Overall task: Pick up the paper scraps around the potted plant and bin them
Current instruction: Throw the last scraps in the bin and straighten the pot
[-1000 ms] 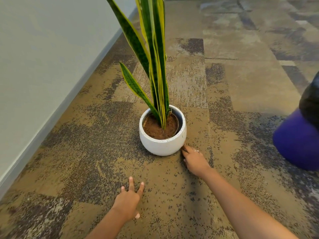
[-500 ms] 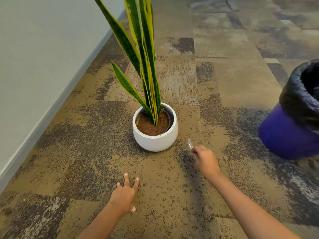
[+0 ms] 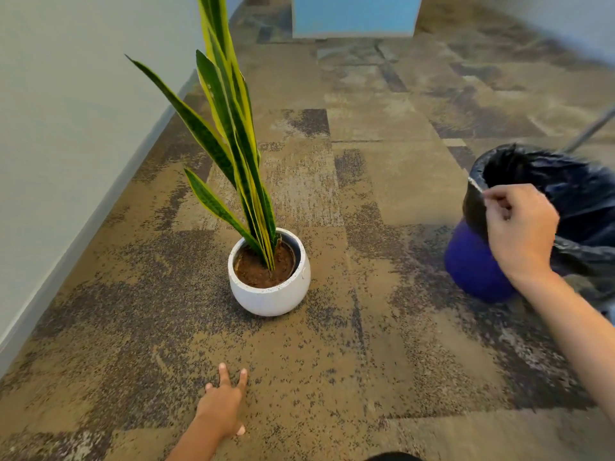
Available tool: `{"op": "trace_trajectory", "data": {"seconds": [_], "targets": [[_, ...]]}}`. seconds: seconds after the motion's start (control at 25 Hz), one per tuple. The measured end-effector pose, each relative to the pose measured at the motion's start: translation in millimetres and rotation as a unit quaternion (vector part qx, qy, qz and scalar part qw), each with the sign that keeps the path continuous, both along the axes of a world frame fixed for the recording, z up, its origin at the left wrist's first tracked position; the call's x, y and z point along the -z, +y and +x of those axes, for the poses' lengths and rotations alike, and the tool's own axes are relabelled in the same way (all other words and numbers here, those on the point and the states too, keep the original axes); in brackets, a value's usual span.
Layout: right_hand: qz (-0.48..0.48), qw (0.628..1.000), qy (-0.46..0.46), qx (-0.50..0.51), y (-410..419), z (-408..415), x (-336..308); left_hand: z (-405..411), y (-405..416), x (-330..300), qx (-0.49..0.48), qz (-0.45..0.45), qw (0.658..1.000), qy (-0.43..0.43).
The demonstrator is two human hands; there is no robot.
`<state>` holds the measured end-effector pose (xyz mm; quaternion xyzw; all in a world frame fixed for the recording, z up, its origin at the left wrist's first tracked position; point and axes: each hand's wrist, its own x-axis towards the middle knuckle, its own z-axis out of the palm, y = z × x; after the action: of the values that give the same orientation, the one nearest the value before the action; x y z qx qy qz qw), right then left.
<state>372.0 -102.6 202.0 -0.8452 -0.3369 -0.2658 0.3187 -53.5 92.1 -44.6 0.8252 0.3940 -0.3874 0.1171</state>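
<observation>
Carpet (image 3: 366, 327) | right hand (image 3: 522, 227) fingers pinch scrap (image 3: 476, 187) beside bin (image 3: 479, 267) | left hand (image 3: 221, 407) splayed

Bin (image 3: 472, 261) cut off right; paper scrap (image 3: 475, 186) blurred.

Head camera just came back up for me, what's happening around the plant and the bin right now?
A person is clearing paper scraps near the potted snake plant. The right hand is at the rim of the purple bin with a black liner, pinching a small paper scrap, not yet dropped in. The left hand rests flat on the carpet in front of the pot, holding nothing. No other scraps show on the floor.
</observation>
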Motion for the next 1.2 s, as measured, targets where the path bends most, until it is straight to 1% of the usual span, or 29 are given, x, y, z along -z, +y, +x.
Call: {"op": "trace_trajectory", "data": {"seconds": [0.08,0.16,0.32,0.4,0.48,0.56,0.64,0.72,0.8,0.92,0.96,1.0,1.04,1.08,1.12,1.2], "targets": [[-0.018,0.997,0.016,0.074,-20.2,39.8,-16.2,2.4,0.7,-1.6,-0.002,-0.008,1.000,0.003],[-0.062,0.989,0.052,0.126,-37.2,74.8,-22.5,4.2,1.3,-5.0,-0.006,-0.018,1.000,0.006],[-0.146,0.975,0.102,0.132,-58.7,112.8,-21.0,5.8,1.6,-12.2,-0.013,-0.037,0.999,0.002],[-0.150,0.971,0.126,0.140,-60.2,121.8,-20.2,5.0,3.0,-12.8,-0.010,-0.043,0.999,0.006],[-0.104,0.975,0.136,0.144,-50.6,120.5,-19.7,5.1,5.0,-14.5,-0.007,-0.053,0.999,0.013],[-0.051,0.989,0.089,0.111,-37.0,106.2,-21.6,5.0,6.9,-17.2,0.000,-0.055,0.998,0.013],[-0.031,0.998,0.005,0.057,-23.5,82.0,-24.6,6.0,7.2,-23.3,0.003,-0.058,0.998,0.008],[-0.019,0.999,-0.038,0.008,-8.3,51.1,-25.2,6.8,7.9,-28.9,0.002,-0.068,0.998,0.004],[-0.021,0.999,-0.031,-0.035,9.7,20.0,-21.0,5.5,10.5,-36.4,0.004,-0.085,0.996,0.007],[-0.060,0.993,0.039,-0.096,41.2,-21.2,-4.1,5.0,23.3,-49.4,-0.010,-0.134,0.991,0.003],[-0.077,0.989,0.061,-0.109,51.6,-32.8,1.8,7.3,28.6,-56.7,-0.029,-0.144,0.989,-0.014],[-0.093,0.985,0.080,-0.119,62.5,-42.4,7.0,11.9,35.1,-64.9,-0.058,-0.141,0.987,-0.052],[-0.108,0.981,0.099,-0.129,73.6,-50.7,10.7,17.9,41.9,-76.1,-0.107,-0.124,0.980,-0.113],[-0.119,0.976,0.117,-0.139,84.4,-58.6,12.8,26.1,48.3,-89.9,-0.169,-0.095,0.964,-0.182],[-0.127,0.972,0.129,-0.150,95.1,-65.3,12.9,35.7,55.5,-103.0,-0.225,-0.056,0.941,-0.248],[-0.143,0.965,0.138,-0.172,115.7,-74.5,8.2,56.9,70.3,-120.7,-0.288,0.025,0.884,-0.367]]}}
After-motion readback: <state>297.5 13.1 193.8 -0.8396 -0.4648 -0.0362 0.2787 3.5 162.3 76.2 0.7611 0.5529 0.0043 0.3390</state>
